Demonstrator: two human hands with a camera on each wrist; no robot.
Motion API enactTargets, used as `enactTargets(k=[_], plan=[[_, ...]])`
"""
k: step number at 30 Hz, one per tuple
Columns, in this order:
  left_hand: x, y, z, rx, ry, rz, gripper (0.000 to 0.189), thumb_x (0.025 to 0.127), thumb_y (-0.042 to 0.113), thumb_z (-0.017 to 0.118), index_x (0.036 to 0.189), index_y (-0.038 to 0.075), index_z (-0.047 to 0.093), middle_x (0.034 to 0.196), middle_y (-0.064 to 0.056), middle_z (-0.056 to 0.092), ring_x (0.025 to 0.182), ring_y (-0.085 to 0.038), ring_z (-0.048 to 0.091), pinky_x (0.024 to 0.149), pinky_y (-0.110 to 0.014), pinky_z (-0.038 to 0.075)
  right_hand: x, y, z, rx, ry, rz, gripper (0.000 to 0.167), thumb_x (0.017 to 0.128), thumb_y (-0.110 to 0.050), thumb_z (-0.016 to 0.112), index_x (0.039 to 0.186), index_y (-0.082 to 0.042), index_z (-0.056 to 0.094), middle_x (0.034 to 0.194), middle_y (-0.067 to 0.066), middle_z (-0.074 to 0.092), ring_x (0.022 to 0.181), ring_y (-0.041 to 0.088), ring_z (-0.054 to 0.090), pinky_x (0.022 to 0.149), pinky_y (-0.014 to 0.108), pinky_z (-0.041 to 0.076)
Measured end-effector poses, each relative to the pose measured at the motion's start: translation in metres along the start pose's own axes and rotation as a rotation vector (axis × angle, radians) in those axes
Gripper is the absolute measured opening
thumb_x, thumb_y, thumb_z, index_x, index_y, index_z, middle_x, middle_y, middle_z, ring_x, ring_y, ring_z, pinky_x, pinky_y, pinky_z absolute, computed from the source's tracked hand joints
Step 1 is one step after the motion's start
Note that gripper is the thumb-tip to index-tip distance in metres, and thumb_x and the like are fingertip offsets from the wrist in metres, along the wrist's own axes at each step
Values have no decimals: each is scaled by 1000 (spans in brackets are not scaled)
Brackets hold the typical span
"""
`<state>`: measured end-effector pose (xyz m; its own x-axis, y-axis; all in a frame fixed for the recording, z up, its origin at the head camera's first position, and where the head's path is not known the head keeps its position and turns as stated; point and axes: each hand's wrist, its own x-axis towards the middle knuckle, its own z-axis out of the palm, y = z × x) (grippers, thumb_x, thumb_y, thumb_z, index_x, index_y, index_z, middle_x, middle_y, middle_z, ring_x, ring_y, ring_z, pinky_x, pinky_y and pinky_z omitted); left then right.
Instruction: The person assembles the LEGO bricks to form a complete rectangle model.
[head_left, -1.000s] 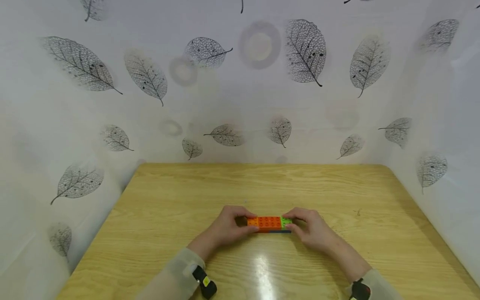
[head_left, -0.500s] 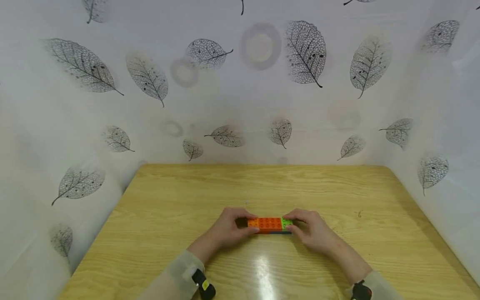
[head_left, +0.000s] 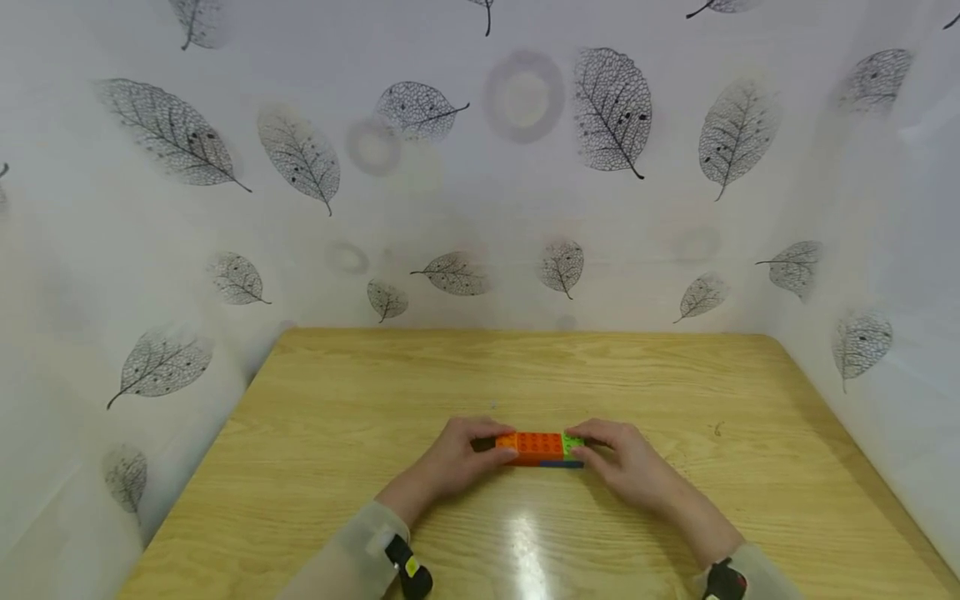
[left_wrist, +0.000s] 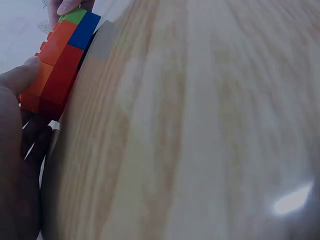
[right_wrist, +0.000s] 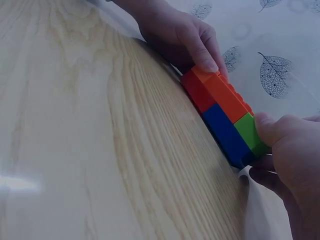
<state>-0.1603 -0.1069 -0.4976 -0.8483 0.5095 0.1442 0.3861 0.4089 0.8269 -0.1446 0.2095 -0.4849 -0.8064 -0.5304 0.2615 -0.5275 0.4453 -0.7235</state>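
Observation:
A two-layer bar of toy building bricks lies across the middle of the table, held at both ends. Its upper layer runs from an orange brick [head_left: 506, 442] through a longer red-orange brick [head_left: 539, 447] to a green brick [head_left: 571, 443]. Underneath are a red brick [left_wrist: 62, 82] on the left and a blue brick [right_wrist: 226, 134] on the right. My left hand [head_left: 459, 457] pinches the orange end between thumb and fingers. At the green end, my right hand [head_left: 627, 463] grips in the same way. The fingertips cover parts of both end bricks.
The wooden table [head_left: 360, 375] reaches back to a pale curtain [head_left: 480, 200] printed with leaves, which also hangs along both sides. Dark straps with small devices sit on the left wrist [head_left: 408, 567] and right wrist [head_left: 724, 581].
Both hands keep their hold on the brick bar, which stays in nearly the same place. The head view has shifted very slightly.

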Motion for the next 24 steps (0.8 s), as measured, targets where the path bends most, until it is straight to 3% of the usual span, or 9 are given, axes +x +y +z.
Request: enactTargets(k=[8, 14, 19, 24], plan=[[6, -2, 2, -85, 27, -109, 39, 99, 39, 77, 131, 17, 77, 128, 4, 73, 122, -20, 64, 107, -46, 49, 7, 0, -2, 33, -25, 93, 30, 108, -21, 66, 134, -8, 71, 129, 2, 72, 121, 23, 67, 100, 39, 55], [10, 1, 1, -135, 35, -181, 36, 98, 38, 79, 129, 19, 79, 130, 2, 72, 126, -24, 62, 111, -49, 46, 5, 0, -3, 2, 4, 97, 44, 107, -27, 66, 144, -3, 63, 141, 9, 66, 132, 30, 61, 108, 53, 48], [14, 4, 0, -152, 25, -209, 39, 98, 38, 78, 130, 16, 78, 133, -1, 71, 128, -25, 61, 111, -49, 46, 2, -1, -1, -55, 59, 8, 56, 94, -24, 83, 143, -5, 64, 146, 8, 63, 135, 31, 58, 111, 54, 45], [16, 5, -1, -124, 25, -200, 38, 99, 37, 77, 129, 14, 78, 133, -2, 72, 130, -26, 61, 112, -49, 45, 0, 3, 2, -118, 100, -128, 61, 82, -10, 93, 138, -4, 68, 142, 12, 65, 132, 29, 61, 114, 36, 42]])
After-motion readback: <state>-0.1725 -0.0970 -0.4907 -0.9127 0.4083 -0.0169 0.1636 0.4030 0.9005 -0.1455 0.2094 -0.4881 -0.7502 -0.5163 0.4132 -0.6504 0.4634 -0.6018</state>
